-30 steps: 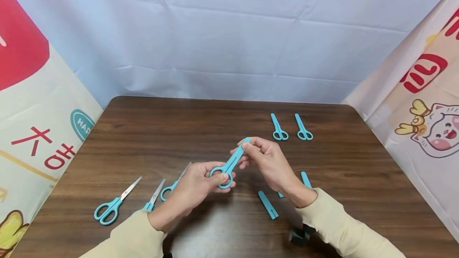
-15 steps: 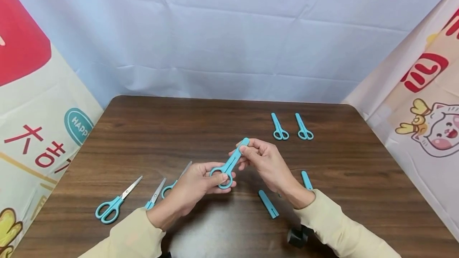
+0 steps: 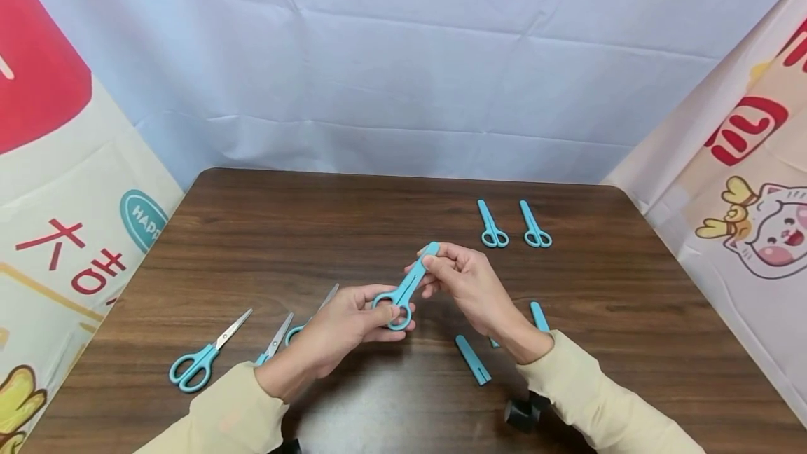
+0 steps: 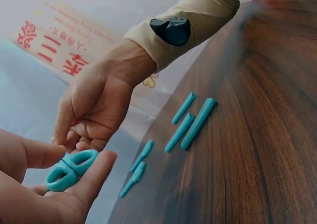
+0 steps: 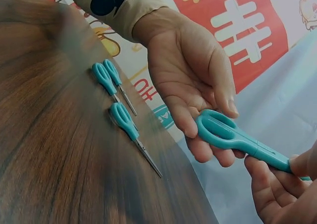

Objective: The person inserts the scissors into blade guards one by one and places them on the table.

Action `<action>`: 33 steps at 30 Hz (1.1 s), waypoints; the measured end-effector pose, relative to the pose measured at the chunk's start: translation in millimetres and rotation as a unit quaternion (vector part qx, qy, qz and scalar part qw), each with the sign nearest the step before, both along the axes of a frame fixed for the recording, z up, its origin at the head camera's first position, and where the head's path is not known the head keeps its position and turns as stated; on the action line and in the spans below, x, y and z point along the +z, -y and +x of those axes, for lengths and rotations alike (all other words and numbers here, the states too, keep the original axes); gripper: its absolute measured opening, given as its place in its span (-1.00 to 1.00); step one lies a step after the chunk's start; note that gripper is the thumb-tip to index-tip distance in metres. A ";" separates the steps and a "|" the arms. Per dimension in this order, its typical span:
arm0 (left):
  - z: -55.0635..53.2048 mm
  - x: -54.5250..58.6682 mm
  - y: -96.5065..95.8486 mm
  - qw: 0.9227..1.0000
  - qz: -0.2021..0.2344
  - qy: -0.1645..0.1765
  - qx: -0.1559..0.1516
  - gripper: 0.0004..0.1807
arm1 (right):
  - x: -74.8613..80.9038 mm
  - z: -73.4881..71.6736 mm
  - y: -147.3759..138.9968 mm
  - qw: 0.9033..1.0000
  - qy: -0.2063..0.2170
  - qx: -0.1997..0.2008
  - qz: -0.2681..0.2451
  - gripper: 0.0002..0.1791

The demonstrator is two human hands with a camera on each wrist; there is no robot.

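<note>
Over the middle of the table a pair of turquoise scissors [image 3: 403, 294] is held between both hands, blades hidden inside a turquoise sheath [image 5: 271, 157]. The left hand [image 3: 343, 328] grips the handle loops, its thumb lying across them. Near the far tip, the right hand [image 3: 469, 289] pinches the sheath between thumb and fingers. In the right wrist view the sheath's mouth meets the handles. Three pairs of bare-bladed scissors [image 3: 200, 363] lie left of the left hand, partly covered by that arm in the head view.
Two sheathed scissors [image 3: 493, 224] lie side by side at the back right. Three loose sheaths [image 3: 473, 360] lie near and under the right forearm; the left wrist view shows them together. White cloth [image 3: 403, 76] hangs behind the brown wooden table [image 3: 302, 223], with printed cloths on both sides.
Both hands keep the same grip in nearly the same place. The handle loops have shifted very slightly toward the right hand.
</note>
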State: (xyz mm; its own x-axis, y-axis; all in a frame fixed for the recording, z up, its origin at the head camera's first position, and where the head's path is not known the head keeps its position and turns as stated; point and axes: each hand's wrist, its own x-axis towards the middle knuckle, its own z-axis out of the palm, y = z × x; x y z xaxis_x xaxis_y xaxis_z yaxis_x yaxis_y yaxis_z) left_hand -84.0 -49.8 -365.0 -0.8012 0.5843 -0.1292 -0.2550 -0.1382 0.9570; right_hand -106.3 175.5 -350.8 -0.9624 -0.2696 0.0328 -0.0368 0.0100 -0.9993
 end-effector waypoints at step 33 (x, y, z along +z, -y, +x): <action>-3.1 24.2 76.1 0.994 -0.089 -0.038 0.046 -0.43 | 11.5 -44.5 -67.0 0.997 0.031 -0.042 0.054 -0.66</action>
State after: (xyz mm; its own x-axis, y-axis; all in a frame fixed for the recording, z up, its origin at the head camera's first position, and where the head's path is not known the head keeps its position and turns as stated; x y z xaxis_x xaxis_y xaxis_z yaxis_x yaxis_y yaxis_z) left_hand -87.1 -126.0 -340.8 -0.8614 0.4816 -0.1615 -0.1760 0.0153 0.9843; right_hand -150.8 242.5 -339.3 -0.9809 -0.1874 -0.0517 0.0297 0.1185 -0.9925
